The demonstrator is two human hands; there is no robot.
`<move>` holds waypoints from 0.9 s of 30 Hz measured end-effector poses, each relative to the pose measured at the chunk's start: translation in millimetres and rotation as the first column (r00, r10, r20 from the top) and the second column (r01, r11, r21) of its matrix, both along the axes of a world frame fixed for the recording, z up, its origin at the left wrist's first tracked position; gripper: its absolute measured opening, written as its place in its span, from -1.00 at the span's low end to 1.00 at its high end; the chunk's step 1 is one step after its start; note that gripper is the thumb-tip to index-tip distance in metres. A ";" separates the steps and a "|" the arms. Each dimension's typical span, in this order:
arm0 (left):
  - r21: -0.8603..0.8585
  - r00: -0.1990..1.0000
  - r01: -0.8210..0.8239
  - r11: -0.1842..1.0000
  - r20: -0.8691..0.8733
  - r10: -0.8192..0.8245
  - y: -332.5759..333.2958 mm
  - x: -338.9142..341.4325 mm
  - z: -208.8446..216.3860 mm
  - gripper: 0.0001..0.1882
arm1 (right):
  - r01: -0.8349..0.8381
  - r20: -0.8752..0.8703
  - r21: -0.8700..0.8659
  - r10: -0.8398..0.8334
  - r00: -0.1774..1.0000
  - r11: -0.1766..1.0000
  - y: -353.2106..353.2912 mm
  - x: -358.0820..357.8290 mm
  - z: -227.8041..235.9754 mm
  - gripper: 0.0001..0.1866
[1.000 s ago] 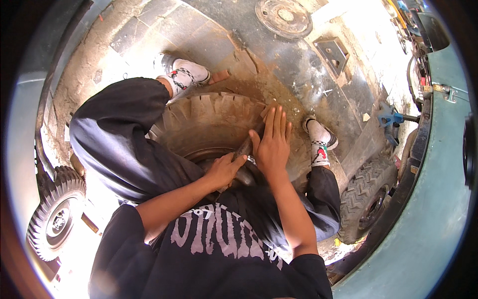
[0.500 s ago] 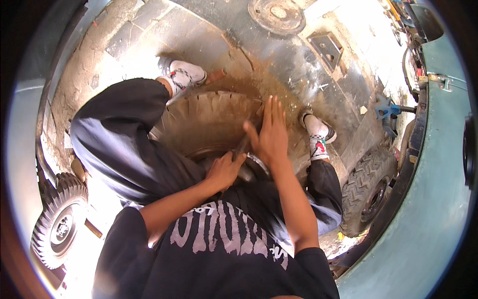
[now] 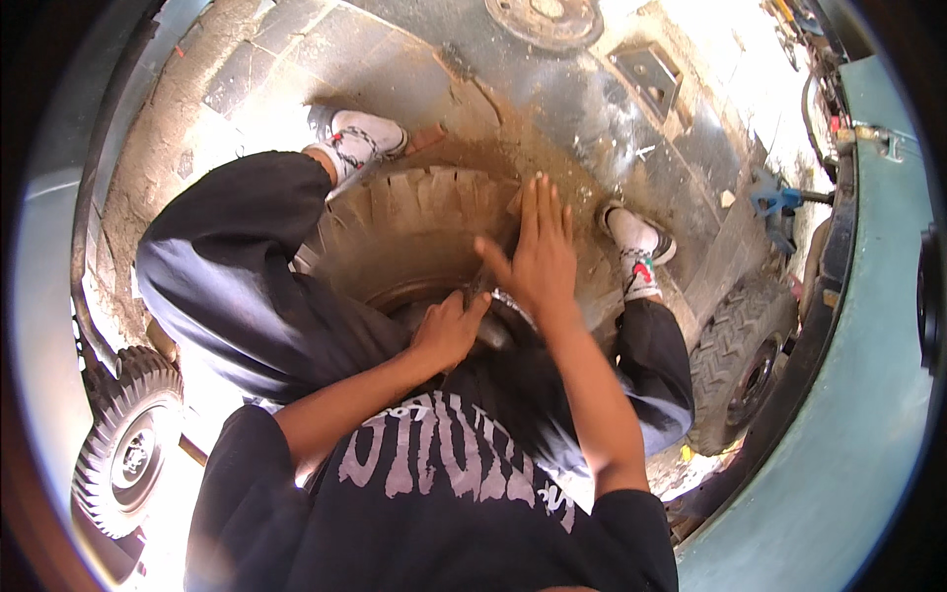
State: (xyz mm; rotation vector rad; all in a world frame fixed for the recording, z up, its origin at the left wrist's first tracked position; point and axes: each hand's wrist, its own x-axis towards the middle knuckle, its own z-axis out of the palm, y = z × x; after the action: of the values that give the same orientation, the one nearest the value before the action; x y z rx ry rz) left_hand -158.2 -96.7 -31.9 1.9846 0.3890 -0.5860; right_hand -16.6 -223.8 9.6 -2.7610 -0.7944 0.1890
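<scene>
A worn, dusty tyre (image 3: 414, 222) on its wheel stands between my legs, its tread toward the far side. My left hand (image 3: 447, 332) is closed around a dark bar-like tool beside the wheel's inner rim; most of the bar is hidden by the hand. My right hand (image 3: 541, 261) lies over the tyre's right side, palm down, with fingers stretched out and thumb apart. The upper end of the bar passes close to this palm, and whether they touch I cannot tell.
A round rusty wheel disc (image 3: 546, 18) and a square metal frame (image 3: 646, 81) lie on the dirty floor ahead. Vehicle wheels stand at the left (image 3: 130, 454) and right (image 3: 742, 367). A blue metal tool (image 3: 776, 200) sits near the green vehicle panel (image 3: 838, 414).
The whole view has shifted slightly. My right hand stays flat and stretched over the tyre's side, a little higher in view; my left hand keeps its grip on the bar.
</scene>
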 end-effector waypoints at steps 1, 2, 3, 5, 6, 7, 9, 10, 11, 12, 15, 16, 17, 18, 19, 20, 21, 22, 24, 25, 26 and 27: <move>-0.049 0.992 -0.030 0.998 -0.125 0.024 1.2 3.4 14.2 -0.41 | 0.051 -0.021 0.009 -0.051 0.998 0.999 4.8 20.1 -11.1 0.20; -0.088 0.969 -0.075 0.993 -0.240 0.052 3.5 15.3 35.3 -0.43 | 0.092 -0.031 0.021 -0.092 0.995 0.995 7.8 32.4 -16.9 0.21; -0.110 0.935 -0.131 0.985 -0.345 0.085 8.1 23.1 46.8 -0.46 | 0.077 -0.032 0.057 -0.076 0.997 0.995 9.7 25.3 -13.4 0.20; 0.133 0.992 0.099 0.986 0.060 -0.108 3.0 -13.5 0.1 -0.52 | 0.037 -0.025 0.132 -0.034 0.999 0.991 15.5 -0.1 4.4 0.18; 0.280 0.938 0.170 0.945 0.247 -0.242 2.4 -17.5 -18.7 -0.54 | 0.015 -0.012 0.091 -0.014 1.000 0.996 15.4 -4.1 8.8 0.18; 0.164 0.974 0.132 0.978 0.162 -0.159 4.5 -8.6 -4.7 -0.57 | 0.002 -0.014 0.039 -0.001 1.000 0.999 7.1 -15.5 9.0 0.19; 0.047 0.991 0.126 0.991 0.032 -0.128 5.8 -0.6 11.3 -0.64 | 0.012 -0.004 0.015 -0.012 1.000 1.000 3.9 -9.3 3.1 0.21; 0.035 0.984 0.179 0.983 -0.002 -0.179 2.9 -0.5 12.0 -0.66 | 0.051 0.006 0.039 -0.052 0.999 0.998 10.8 11.3 -6.2 0.21; -0.008 0.987 0.139 0.990 -0.075 -0.139 1.4 -2.3 11.3 -0.66 | 0.082 0.016 0.070 -0.083 0.996 0.994 14.2 18.7 -12.4 0.22; -0.036 0.987 0.087 0.996 -0.135 -0.091 3.5 3.3 12.6 -0.65 | 0.085 0.001 0.086 -0.086 0.996 0.993 16.5 16.7 -11.4 0.23; 0.102 0.987 0.139 0.985 0.064 -0.146 0.9 -17.0 -9.9 -0.66 | 0.062 -0.017 0.082 -0.060 0.998 0.995 14.0 -5.9 -2.2 0.23; 0.192 0.960 0.168 0.967 0.191 -0.204 0.5 -19.3 -19.3 -0.67 | 0.028 -0.004 0.041 -0.028 1.000 0.999 7.0 -21.4 3.2 0.22; 0.184 0.963 0.177 0.967 0.173 -0.209 2.3 -14.5 -16.3 -0.68 | 0.004 -0.003 -0.002 -0.004 1.000 1.000 1.8 -31.0 3.5 0.22; 0.167 0.966 0.190 0.967 0.146 -0.215 3.6 -11.0 -7.5 -0.69 | -0.020 0.008 -0.029 0.020 1.000 0.999 -0.4 -24.1 4.9 0.18; 0.153 0.967 0.208 0.966 0.115 -0.226 4.1 -9.1 0.5 -0.69 | 0.015 0.012 -0.003 -0.015 1.000 1.000 0.6 -9.5 -0.1 0.17; 0.051 0.986 0.167 0.985 -0.005 -0.167 5.3 -2.6 12.3 -0.70 | 0.058 0.006 0.013 -0.058 0.998 0.998 3.3 8.7 -6.4 0.17; -0.049 0.983 0.111 0.993 -0.139 -0.117 6.2 7.5 25.6 -0.70 | 0.101 -0.006 0.020 -0.101 0.995 0.995 4.0 19.9 -10.7 0.16; -0.037 0.987 0.103 0.994 -0.124 -0.107 6.1 6.9 26.3 -0.70 | 0.161 -0.050 0.024 -0.159 0.986 0.987 9.2 31.5 -12.3 0.13; 0.080 0.988 0.149 0.986 0.038 -0.153 3.2 -6.2 15.0 -0.71 | 0.114 -0.045 0.087 -0.111 0.993 0.990 8.2 5.5 -5.1 0.12; 0.199 0.957 0.179 0.964 0.193 -0.217 4.9 -9.5 3.5 -0.71 | 0.087 -0.025 0.125 -0.084 0.996 0.988 8.0 -5.8 2.2 0.12; 0.189 0.967 0.146 0.971 0.178 -0.181 5.9 -9.3 -9.1 -0.72 | 0.033 -0.031 0.078 -0.031 0.999 0.996 -1.2 -20.5 4.8 0.11; 0.162 0.979 0.124 0.979 0.142 -0.148 2.8 -14.5 -10.5 -0.72 | 0.026 -0.023 0.061 -0.025 0.999 0.998 -4.3 -21.6 3.1 0.11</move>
State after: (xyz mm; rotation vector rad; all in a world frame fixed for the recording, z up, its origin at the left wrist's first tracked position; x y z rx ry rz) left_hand -172.7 -93.9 -42.4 2.2007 0.2088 -0.4968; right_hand -38.2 -228.1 12.7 -2.7048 -0.7464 0.1873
